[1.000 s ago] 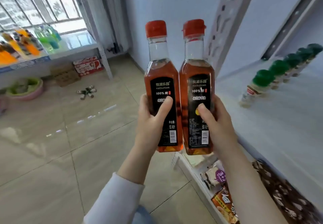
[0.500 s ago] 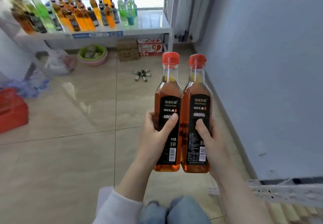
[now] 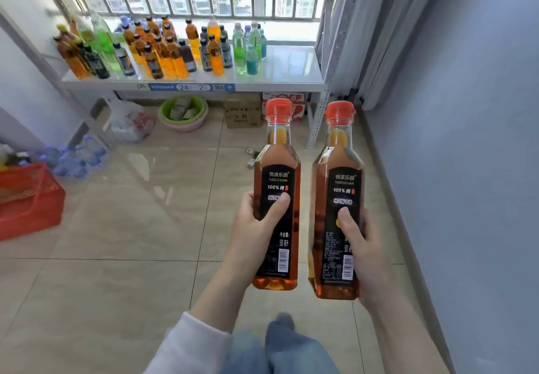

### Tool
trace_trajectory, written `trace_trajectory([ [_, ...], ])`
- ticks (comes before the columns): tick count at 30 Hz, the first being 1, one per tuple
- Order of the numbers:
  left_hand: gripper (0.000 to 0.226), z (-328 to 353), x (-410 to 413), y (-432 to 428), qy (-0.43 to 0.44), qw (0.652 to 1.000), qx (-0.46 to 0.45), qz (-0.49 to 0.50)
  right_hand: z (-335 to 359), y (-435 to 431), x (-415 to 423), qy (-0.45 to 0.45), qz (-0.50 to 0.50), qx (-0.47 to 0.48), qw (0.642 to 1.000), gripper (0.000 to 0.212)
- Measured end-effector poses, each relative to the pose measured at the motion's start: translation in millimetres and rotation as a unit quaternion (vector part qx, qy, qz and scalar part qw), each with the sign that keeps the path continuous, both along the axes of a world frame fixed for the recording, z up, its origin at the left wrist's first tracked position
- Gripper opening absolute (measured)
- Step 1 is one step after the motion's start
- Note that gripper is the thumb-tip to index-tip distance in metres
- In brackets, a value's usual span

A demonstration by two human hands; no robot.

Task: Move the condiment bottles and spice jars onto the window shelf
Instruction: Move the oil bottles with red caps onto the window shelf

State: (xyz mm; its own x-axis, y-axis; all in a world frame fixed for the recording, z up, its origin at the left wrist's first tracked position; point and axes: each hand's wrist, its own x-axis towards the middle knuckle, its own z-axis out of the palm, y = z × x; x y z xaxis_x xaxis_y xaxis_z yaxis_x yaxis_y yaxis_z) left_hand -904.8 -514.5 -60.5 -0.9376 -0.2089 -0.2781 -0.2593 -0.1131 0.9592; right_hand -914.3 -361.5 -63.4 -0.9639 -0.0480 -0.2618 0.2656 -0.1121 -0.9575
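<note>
I carry two upright bottles of amber liquid with red caps and black labels. My left hand grips the left bottle around its lower body, thumb across the label. My right hand grips the right bottle the same way. The two bottles stand a little apart. Ahead, under the barred window, runs the white window shelf. Several drink bottles in orange, green, blue and dark colours crowd its left and middle part; its right end is bare.
A blue wall runs along my right. Under the shelf sit a green and pink basin, cardboard boxes and a plastic bag. A red crate and water bottles lie at the left. Small items lie on the floor tiles.
The view has swung from the side shelf toward the window shelf, which is now closer and centred. Both bottles stay in my hands and have drifted slightly apart.
</note>
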Motion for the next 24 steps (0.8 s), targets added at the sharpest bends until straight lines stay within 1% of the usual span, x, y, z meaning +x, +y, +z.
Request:
trace_trajectory([
  [3, 0.055, 4.3, -50.0, -9.9, 0.004, 1.000, 0.005, 0.017, 2.7, -11.0, -58.2, 0.006, 0.012, 0.012, 1.000, 0.038],
  [7, 0.054, 9.2, -120.6, -36.4, 0.023, 0.999, -0.017, 0.022, 9.9, -37.8, -142.5, 0.026, 0.024, 0.016, 0.999, 0.044],
  [13, 0.054, 19.7, -241.2, -85.9, 0.056, 0.998, -0.012, 0.028, 24.3, -85.5, -267.6, 0.058, 0.027, 0.020, 0.998, 0.037],
  [17, 0.052, 31.9, -315.5, -115.1, 0.080, 0.996, -0.020, 0.025, 35.0, -115.5, -337.3, 0.063, 0.023, 0.019, 0.998, 0.044],
  [22, 0.043, 35.5, -399.9, -134.5, 0.080, 0.996, -0.025, 0.019, 40.5, -130.4, -412.2, 0.069, 0.016, 0.004, 0.997, 0.040],
  [24, 0.044, 36.3, -431.3, -136.7, 0.082, 0.996, -0.029, 0.015, 42.1, -132.5, -442.5, 0.069, 0.014, -0.002, 0.998, 0.036],
])
